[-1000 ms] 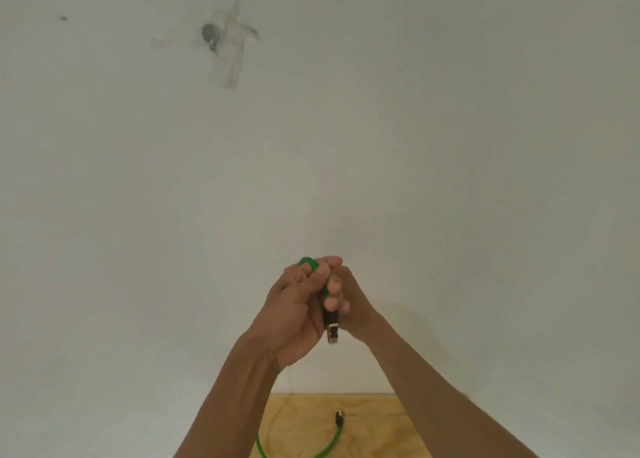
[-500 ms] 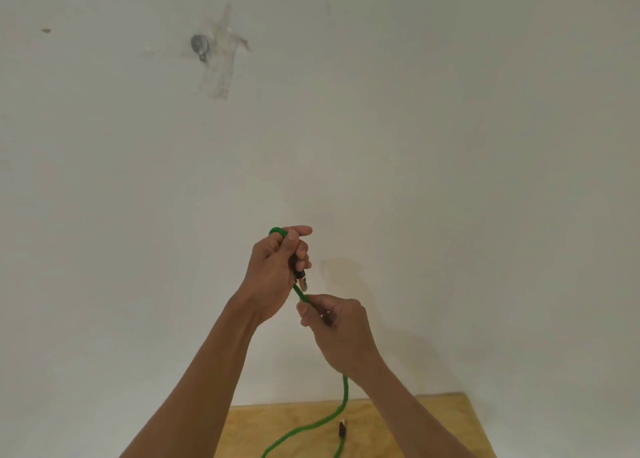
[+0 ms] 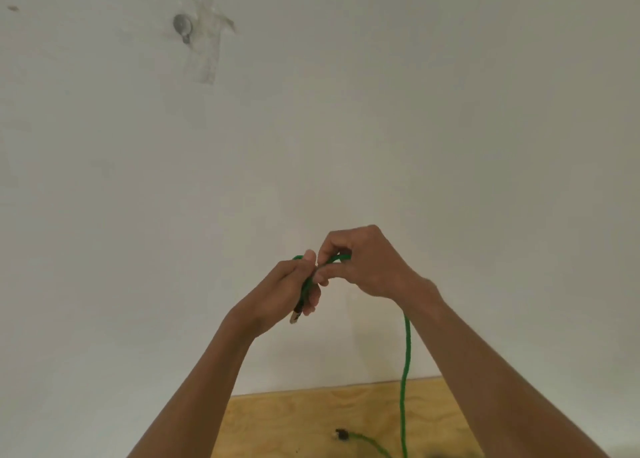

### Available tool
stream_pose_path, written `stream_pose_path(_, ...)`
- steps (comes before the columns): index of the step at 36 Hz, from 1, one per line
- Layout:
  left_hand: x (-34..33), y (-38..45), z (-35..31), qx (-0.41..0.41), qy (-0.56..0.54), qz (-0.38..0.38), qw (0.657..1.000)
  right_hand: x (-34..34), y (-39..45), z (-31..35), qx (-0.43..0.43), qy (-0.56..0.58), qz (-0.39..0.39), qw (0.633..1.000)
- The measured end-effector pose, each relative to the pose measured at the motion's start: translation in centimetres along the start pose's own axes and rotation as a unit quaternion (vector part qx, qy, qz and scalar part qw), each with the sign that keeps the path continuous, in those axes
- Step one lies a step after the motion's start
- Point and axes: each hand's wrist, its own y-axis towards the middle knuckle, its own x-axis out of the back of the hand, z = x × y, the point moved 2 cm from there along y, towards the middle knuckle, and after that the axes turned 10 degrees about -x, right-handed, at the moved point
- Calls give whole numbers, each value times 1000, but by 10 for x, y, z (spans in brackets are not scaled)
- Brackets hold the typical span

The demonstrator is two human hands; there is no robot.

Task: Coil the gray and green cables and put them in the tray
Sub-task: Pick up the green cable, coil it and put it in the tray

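Both hands are raised before a white wall, closed on the green cable — a bright, braided-looking cord. The left hand grips its connector end; the right hand pinches a loop beside it. The rest hangs down to the wooden table — its other plug lies near the far edge.

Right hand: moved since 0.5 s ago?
Yes. The right hand rose away from the wooden table to meet the left hand on the green cable.
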Motion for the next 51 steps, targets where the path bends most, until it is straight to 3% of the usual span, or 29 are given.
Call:
stream_pose_path(4, -9, -2, -4, 62, -139, 33, 988, 6, 9, 6, 37, 64, -3, 997)
stream_pose_path(8, -17, -9, -7, 85, -312, 52, 945, 12, 17, 5, 44, 146, 18, 988)
stream_pose_path(13, -26, -12, -13, 10, -433, 83, 897, -2, 18, -18, -25, 274, 42, 960)
stream_pose_path(17, -28, -2, -22, -66, -459, 52, 885, -31, 0, -37, -78, 334, 50, 938)
stream_pose_path(26, 1, 34, -27, -115, -402, -57, 907, -61, -34, -43, -112, 295, 31, 949)
stream_pose_path(30, 12, 44, -21, -118, -324, -81, 935, -60, -38, -42, -129, 310, 25, 941)
stream_pose_path(38, 19, 48, -4, -117, -251, -118, 954, -52, -43, -29, -124, 234, 49, 963)
stream_pose_path(40, 21, 45, -1, -110, -223, -114, 962, -47, -42, -24, -109, 200, 39, 973)
stream_pose_path(45, 25, 37, 2, -89, -30, -81, 992, -24, -30, -7, -41, 114, 19, 992)
stream_pose_path(48, 22, 30, -5, -77, -27, -26, 996, -7, -18, 5, 0, 58, 16, 998)
stream_pose_path(51, 13, 20, -8, -8, -96, 22, 995, 11, -1, 9, 20, 15, -27, 999)
